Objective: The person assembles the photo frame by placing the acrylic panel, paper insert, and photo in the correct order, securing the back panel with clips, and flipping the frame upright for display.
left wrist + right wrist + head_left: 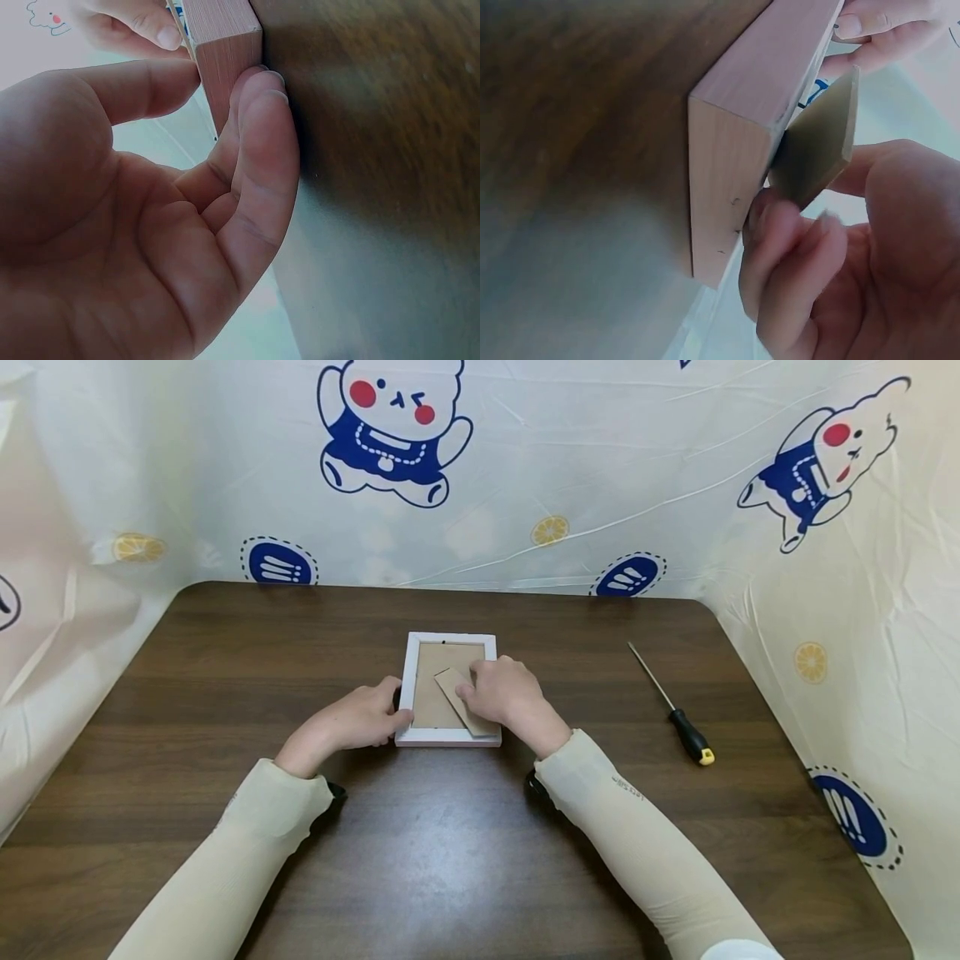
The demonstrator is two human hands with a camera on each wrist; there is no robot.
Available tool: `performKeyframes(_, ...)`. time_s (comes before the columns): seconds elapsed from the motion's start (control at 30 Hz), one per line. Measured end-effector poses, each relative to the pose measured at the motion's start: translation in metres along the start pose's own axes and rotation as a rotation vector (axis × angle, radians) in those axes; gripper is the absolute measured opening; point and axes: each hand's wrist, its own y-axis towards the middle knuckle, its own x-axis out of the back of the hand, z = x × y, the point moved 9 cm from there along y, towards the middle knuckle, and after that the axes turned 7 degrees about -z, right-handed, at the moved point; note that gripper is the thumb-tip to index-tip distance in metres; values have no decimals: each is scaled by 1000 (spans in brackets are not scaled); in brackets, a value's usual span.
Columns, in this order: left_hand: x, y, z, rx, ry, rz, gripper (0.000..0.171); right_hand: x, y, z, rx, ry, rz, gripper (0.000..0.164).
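Observation:
A white picture frame (411,668) lies back side up on the table, its brown backing board (431,697) showing. A narrow cardboard stand flap (457,697) sits aslant over the backing, raised from it in the right wrist view. My left hand (360,717) grips the frame's left side near the lower corner; in the left wrist view the thumb is at the back edge and curled fingers lie against the frame's side wall (225,67). My right hand (510,693) pinches the stand flap (821,142) over the frame's right side, its curled fingers close to the frame edge.
A screwdriver (684,731) with a black and yellow handle lies to the right on the dark wooden table (225,652). Printed white sheeting (510,460) hangs behind the table and along both sides.

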Motion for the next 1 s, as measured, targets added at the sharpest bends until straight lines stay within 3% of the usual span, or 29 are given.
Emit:
performKeyframes(0.53,0,0,-1,4,-2,1,48,3,0,4,8,-219,26,45)
performKeyframes(1.0,-3,4,-3,8,-18,21,51,-4,-4,-1,26,-215,42,47)
